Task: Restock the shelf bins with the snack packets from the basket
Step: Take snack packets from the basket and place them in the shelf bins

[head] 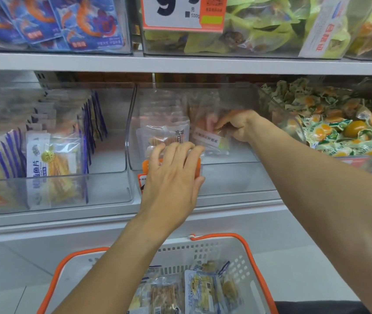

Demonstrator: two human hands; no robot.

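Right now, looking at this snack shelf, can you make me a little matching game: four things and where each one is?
Things:
1. right hand
2. left hand
3. basket
4. blue shrimp packets

Places:
A. on the top shelf, left
B. inside the middle clear bin
C. below the shelf, nearest the camera
D. at the middle bin's front edge

Pairs: 1-B, 2-D, 3-C, 4-A
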